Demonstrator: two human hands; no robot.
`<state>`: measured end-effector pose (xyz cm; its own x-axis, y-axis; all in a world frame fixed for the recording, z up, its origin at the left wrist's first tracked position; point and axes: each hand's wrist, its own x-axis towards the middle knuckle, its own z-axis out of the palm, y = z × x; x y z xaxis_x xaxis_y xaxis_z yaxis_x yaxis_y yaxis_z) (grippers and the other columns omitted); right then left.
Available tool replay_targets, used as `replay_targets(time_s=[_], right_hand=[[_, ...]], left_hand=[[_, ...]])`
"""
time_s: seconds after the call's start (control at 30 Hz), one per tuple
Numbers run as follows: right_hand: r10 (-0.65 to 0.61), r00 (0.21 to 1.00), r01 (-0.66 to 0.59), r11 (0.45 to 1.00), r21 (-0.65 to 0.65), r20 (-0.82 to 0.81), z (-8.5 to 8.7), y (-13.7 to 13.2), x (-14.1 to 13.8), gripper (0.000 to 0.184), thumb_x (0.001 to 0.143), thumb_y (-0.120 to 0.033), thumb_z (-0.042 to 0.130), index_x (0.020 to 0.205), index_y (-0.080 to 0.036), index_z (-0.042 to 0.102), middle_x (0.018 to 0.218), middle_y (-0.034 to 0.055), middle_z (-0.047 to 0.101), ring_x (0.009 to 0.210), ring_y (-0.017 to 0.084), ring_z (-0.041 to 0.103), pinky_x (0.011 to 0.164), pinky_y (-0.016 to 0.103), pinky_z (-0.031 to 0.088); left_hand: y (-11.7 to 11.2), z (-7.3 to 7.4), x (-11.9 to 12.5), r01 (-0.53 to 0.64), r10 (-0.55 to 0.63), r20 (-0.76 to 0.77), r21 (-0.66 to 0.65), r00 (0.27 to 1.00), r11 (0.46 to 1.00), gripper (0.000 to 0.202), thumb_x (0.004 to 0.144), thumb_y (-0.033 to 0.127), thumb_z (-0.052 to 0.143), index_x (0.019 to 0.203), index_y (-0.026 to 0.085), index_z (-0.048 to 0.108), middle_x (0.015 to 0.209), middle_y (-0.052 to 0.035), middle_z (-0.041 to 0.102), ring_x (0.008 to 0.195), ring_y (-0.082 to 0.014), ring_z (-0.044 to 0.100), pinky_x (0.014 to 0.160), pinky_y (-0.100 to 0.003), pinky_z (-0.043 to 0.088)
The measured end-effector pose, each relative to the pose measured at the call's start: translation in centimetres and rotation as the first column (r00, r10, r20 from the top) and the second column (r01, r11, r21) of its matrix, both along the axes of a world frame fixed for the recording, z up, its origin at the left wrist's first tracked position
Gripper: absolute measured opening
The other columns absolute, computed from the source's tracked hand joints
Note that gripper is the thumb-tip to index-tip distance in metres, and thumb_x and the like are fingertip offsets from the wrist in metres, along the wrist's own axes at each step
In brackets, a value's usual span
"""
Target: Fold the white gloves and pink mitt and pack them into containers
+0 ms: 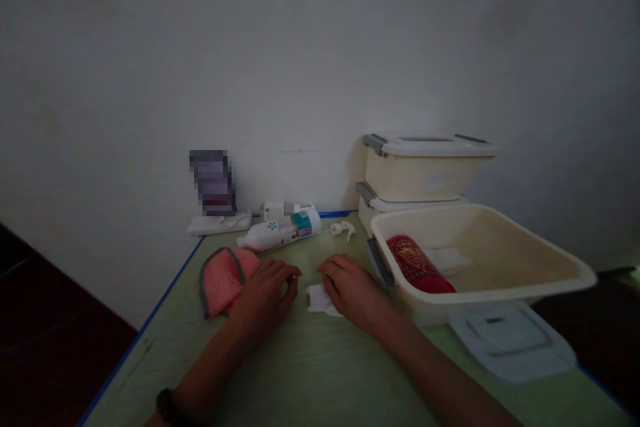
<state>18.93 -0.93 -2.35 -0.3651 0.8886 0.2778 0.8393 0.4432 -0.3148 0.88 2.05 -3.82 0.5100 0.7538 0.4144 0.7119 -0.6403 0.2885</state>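
Both my hands rest on a green table (300, 373). My left hand (265, 297) lies palm down, fingers loosely curled, its outer edge touching a pink cloth with grey trim (220, 280). My right hand (350, 287) lies palm down on a small white folded wipe (316, 300), covering its right part. Neither hand lifts anything. A white bottle with a teal label (280, 230) lies on its side just beyond my hands, with a white spray head (344, 229) lying loose next to it.
An open cream bin (500, 283) at the right holds a red cylinder (417, 265) and something white. Its lid (513, 340) lies in front. Two lidded cream bins (425, 170) are stacked behind, against the wall. Small white packs (220, 222) sit at the back.
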Motion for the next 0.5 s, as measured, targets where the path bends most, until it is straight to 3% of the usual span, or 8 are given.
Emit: replay_targets(time_s=[0.13, 0.33, 0.4, 0.5], right_hand=[[-0.134, 0.990, 0.137, 0.988, -0.075, 0.045, -0.5, -0.7, 1.0, 0.030, 0.085, -0.014, 0.038, 0.110, -0.015, 0.054, 0.114, 0.0121, 0.054, 0.108, 0.022, 0.047, 0.090, 0.035, 0.040], [-0.233, 0.949, 0.271, 0.947, -0.173, 0.212, -0.7, -1.6, 1.3, 0.027, 0.086, -0.024, 0.040, 0.106, -0.014, 0.055, 0.107, 0.0151, 0.053, 0.103, 0.029, 0.050, 0.077, 0.038, 0.044], [-0.228, 0.960, 0.259, 0.945, -0.198, 0.165, -0.8, -1.5, 1.3, 0.025, 0.086, -0.028, 0.042, 0.102, -0.013, 0.055, 0.105, 0.0142, 0.054, 0.100, 0.027, 0.051, 0.077, 0.037, 0.043], [-0.147, 0.989, 0.141, 0.961, -0.239, -0.005, -1.2, -1.2, 1.5, 0.020, 0.085, -0.027, 0.045, 0.098, -0.016, 0.055, 0.100, 0.0094, 0.055, 0.093, 0.022, 0.053, 0.078, 0.033, 0.042]], left_hand=[[-0.1, -0.2, 0.3, 0.026, -0.027, -0.051, -0.023, 0.998, 0.999, 0.018, 0.085, 0.023, 0.044, 0.087, 0.017, 0.061, 0.085, -0.0054, 0.064, 0.085, -0.0210, 0.056, 0.079, -0.038, 0.044], [0.1, -0.3, 0.4, 0.033, -0.037, -0.056, -0.064, 0.998, 0.997, 0.021, 0.087, 0.028, 0.043, 0.085, 0.017, 0.060, 0.085, -0.0055, 0.063, 0.086, -0.0210, 0.054, 0.080, -0.038, 0.043], [0.0, -0.3, 0.6, 0.049, -0.051, -0.025, -0.082, 0.998, 0.995, 0.021, 0.087, 0.029, 0.043, 0.088, 0.017, 0.060, 0.089, -0.0060, 0.063, 0.089, -0.0210, 0.054, 0.082, -0.038, 0.043], [-0.4, -0.4, 1.1, 0.107, -0.104, 0.031, -0.122, 0.994, 0.987, 0.025, 0.087, 0.030, 0.043, 0.106, 0.017, 0.054, 0.103, -0.0083, 0.061, 0.099, -0.0211, 0.053, 0.089, -0.039, 0.042]])
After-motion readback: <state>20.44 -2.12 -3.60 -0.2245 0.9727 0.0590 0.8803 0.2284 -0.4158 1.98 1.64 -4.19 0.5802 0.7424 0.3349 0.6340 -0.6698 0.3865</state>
